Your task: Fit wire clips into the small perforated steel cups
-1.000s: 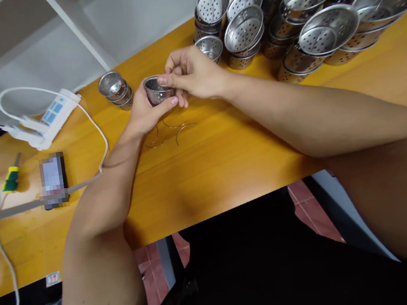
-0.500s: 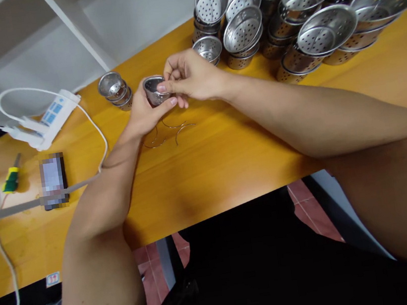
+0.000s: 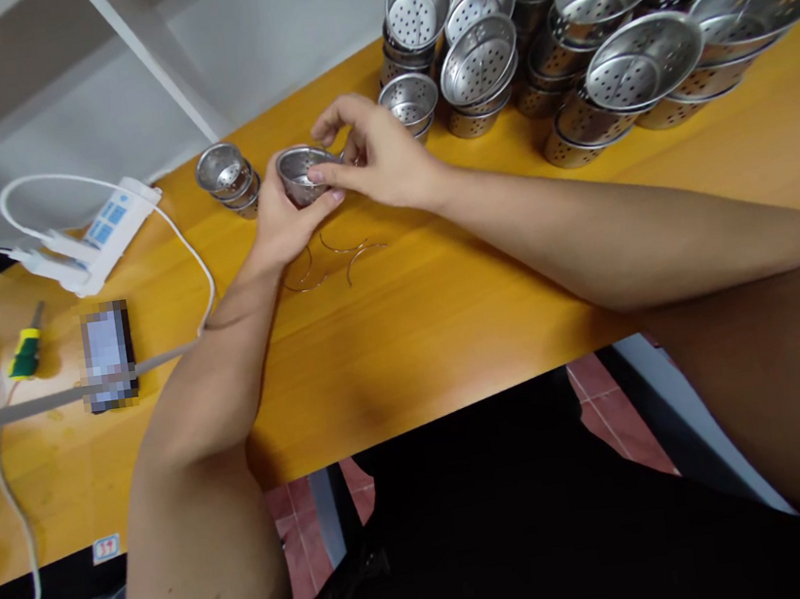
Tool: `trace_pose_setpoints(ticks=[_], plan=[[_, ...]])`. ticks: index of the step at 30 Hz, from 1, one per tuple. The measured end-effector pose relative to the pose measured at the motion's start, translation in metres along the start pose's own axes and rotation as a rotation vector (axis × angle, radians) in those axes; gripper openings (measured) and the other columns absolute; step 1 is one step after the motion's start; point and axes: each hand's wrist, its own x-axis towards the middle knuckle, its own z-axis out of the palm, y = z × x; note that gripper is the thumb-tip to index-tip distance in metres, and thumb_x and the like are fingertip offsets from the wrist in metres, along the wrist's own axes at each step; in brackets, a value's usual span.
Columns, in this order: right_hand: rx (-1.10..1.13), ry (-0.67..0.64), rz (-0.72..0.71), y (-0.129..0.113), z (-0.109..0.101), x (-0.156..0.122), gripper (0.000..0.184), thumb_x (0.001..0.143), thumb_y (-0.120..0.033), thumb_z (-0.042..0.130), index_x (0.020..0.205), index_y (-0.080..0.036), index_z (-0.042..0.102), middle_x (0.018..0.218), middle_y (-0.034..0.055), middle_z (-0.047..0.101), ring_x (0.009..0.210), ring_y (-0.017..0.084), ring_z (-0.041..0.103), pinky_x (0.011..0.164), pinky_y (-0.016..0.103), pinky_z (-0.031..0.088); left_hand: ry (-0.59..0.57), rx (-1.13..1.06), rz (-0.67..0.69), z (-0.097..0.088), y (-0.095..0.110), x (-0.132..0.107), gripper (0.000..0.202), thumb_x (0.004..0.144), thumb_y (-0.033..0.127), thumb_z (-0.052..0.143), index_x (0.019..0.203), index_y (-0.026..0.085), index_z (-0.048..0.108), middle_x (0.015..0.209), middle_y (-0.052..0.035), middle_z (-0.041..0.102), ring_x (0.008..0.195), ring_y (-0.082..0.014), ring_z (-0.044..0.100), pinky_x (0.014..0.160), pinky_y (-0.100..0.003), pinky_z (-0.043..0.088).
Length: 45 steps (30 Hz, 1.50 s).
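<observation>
The left hand point(image 3: 284, 218) is curled in a narrow grip round a small perforated metal cup point(image 3: 308, 178), thumb laid along its near lower wall, the other fingers largely hidden. The right hand point(image 3: 381, 155) is partly spread: its thumb tip reaches over the cup's rim while the forefinger arches above, with a moderate gap between them. Its remaining fingers are bent near the cup's right side; whether they hold anything cannot be told.

The cup's mouth faces up and a little toward the wearer; its central axis is near upright, leaning slightly toward 6 o'clock. It is held over the tabletop point(image 3: 405, 338); whether the base touches the wood cannot be seen.

With the cup as the dial's centre, thin curved wires point(image 3: 353, 250) lie near at 6 o'clock. A short stack of similar cups point(image 3: 228, 177) stands near at 9, with a white power strip point(image 3: 117, 231) farther out in that direction. A phone point(image 3: 108, 358), its screen pixelated, lies at 8. Larger perforated metal cups point(image 3: 641, 61) stand in stacks between 2 and 3 o'clock.
</observation>
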Motion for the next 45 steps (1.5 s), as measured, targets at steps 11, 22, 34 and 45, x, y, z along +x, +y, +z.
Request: trace_pose_setpoints(ticks=[11, 22, 34, 45], plan=[[-0.219, -0.023, -0.159, 0.01, 0.005, -0.003, 0.063, 0.123, -0.095, 0.072, 0.134, -0.035, 0.09, 0.133, 0.0147, 0.081, 0.137, 0.043, 0.077, 0.119, 0.058, 0.073, 0.059, 0.075, 0.025, -0.003, -0.009, 0.004, 0.111, 0.094, 0.109, 0.089, 0.176, 0.039, 0.061, 0.161, -0.0138, 0.081, 0.153, -0.0409, 0.081, 0.145, -0.067, 0.062], [-0.253, -0.12, -0.236, 0.015, 0.009, -0.006, 0.055, 0.12, -0.079, 0.088, 0.15, -0.033, 0.091, 0.156, 0.0175, 0.074, 0.155, 0.047, 0.072, 0.133, 0.063, 0.068, 0.03, 0.072, 0.114, 0.004, 0.003, 0.003, 0.11, 0.087, 0.104, 0.099, 0.164, 0.035, 0.063, 0.16, -0.0149, 0.081, 0.149, -0.0414, 0.084, 0.141, -0.066, 0.069], [-0.296, -0.055, -0.171, -0.006, -0.01, -0.002, 0.076, 0.105, -0.076, 0.093, 0.17, -0.043, 0.076, 0.169, 0.0092, 0.079, 0.164, 0.047, 0.065, 0.141, 0.062, 0.061, -0.09, 0.098, 0.133, 0.009, -0.004, 0.002, 0.127, 0.082, 0.117, 0.091, 0.174, 0.035, 0.057, 0.167, -0.0164, 0.074, 0.164, -0.0484, 0.075, 0.153, -0.073, 0.056], [-0.393, -0.044, -0.179, -0.003, -0.012, 0.002, 0.074, 0.099, -0.069, 0.102, 0.162, -0.044, 0.072, 0.161, 0.0091, 0.078, 0.156, 0.048, 0.066, 0.137, 0.067, 0.064, -0.083, 0.149, 0.101, 0.002, -0.011, -0.002, 0.113, 0.093, 0.107, 0.09, 0.174, 0.034, 0.061, 0.171, -0.0175, 0.077, 0.163, -0.0454, 0.078, 0.15, -0.069, 0.06]])
